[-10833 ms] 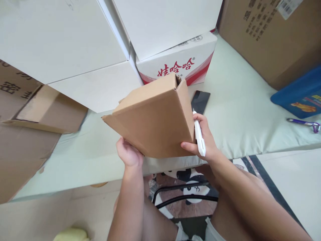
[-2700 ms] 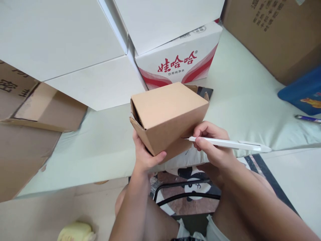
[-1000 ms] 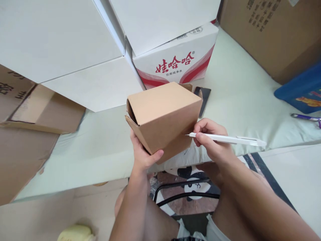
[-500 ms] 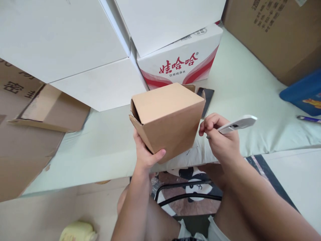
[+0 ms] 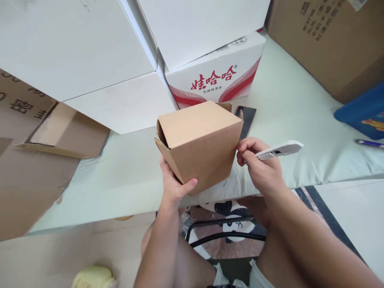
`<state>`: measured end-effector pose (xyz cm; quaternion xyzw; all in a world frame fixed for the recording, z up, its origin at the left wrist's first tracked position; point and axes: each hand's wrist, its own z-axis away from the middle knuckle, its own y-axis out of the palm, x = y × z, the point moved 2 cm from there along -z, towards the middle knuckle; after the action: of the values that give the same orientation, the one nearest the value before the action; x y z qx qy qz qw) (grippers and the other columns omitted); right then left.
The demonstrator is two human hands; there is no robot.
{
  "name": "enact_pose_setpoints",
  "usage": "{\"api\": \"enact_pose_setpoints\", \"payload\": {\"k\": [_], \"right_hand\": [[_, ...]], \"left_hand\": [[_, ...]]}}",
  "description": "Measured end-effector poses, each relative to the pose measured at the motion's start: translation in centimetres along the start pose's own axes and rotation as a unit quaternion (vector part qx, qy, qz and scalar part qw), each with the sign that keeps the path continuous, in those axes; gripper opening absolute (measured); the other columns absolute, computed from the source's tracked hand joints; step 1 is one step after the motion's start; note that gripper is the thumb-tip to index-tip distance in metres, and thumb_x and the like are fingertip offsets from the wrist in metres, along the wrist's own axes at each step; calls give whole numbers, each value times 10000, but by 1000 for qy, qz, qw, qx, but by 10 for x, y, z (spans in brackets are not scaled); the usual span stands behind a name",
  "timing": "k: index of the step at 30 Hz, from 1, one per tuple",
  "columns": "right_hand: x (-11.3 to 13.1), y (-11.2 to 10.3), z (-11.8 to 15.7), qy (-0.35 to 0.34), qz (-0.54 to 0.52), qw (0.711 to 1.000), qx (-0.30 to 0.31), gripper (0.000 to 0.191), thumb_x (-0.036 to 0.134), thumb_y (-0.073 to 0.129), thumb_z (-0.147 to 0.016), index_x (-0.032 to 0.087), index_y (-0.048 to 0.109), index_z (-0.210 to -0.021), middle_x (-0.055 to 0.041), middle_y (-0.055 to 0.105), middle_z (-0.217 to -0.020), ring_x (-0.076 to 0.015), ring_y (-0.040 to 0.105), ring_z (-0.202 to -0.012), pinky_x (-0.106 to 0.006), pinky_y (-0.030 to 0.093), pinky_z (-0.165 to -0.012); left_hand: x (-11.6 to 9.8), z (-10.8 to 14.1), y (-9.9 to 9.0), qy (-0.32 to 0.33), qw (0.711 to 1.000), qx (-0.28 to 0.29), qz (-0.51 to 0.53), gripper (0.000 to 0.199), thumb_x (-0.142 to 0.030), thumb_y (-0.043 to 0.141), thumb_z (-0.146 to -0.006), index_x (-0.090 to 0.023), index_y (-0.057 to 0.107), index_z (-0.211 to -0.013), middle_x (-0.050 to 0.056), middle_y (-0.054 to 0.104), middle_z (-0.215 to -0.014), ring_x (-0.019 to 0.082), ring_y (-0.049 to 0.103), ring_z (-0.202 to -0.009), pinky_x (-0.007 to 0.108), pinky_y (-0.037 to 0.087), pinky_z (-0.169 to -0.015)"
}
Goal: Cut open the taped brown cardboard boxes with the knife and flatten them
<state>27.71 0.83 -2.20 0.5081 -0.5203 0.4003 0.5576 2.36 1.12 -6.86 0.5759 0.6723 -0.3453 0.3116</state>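
A small brown cardboard box [image 5: 204, 152] is held tilted above the near edge of the pale green cloth [image 5: 126, 172]. Its flaps stand slightly out at the left and right ends. My left hand [image 5: 177, 184] grips its lower left side, thumb on the front face, other fingers hidden. My right hand [image 5: 261, 164] is closed on a white utility knife [image 5: 282, 150], its fingertips at the box's right edge. Whether they touch the box, and where the knife's tip is, I cannot tell.
White boxes [image 5: 111, 48] and a red-and-white carton [image 5: 216, 82] stand behind. A dark phone [image 5: 247, 120] lies behind the box. Large cardboard [image 5: 39, 168] is at left; a brown carton [image 5: 330, 52], blue container [image 5: 363, 114] and pen [image 5: 369, 143] are at right.
My right hand has moved slightly left with the knife, closer to the box's right edge. My left hand and the box have hardly moved.
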Motion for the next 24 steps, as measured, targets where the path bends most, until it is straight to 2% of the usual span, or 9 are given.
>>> {"api": "enact_pose_setpoints", "payload": {"k": [3,7,19,24], "right_hand": [[2,0,1,15,23,1000,1,17,229,583,-813,234,598,-806,71,476,-587,-97,415,-515,-284,293,-514],[3,1,1,23,48,998,19,71,300,604,-821,232,590,-836,75,444,-600,-101,388,-534,-299,277,-537],[9,4,1,22,78,996,47,79,299,592,-804,232,550,-807,70,427,-621,-117,391,-584,-321,302,-602],[9,4,2,24,97,994,37,109,304,587,-800,239,505,-767,66,437,-628,-120,388,-593,-326,310,-613]], "left_hand": [[0,0,0,4,1000,-4,-2,1026,-542,914,-618,-352,418,-1496,74,516,-1390,275,550,-1236,413,493,-1026],[0,0,0,4,1000,1,-1,1011,-532,908,-631,-353,414,-1495,73,518,-1386,271,551,-1242,413,496,-1027],[-3,2,-2,-40,999,-8,1,996,-527,931,-593,-347,436,-1439,81,508,-1390,311,530,-1291,451,482,-1047],[-2,2,-2,-51,999,-1,9,1019,-617,907,-594,-350,433,-1455,87,536,-1375,299,563,-1230,434,498,-1005]]}}
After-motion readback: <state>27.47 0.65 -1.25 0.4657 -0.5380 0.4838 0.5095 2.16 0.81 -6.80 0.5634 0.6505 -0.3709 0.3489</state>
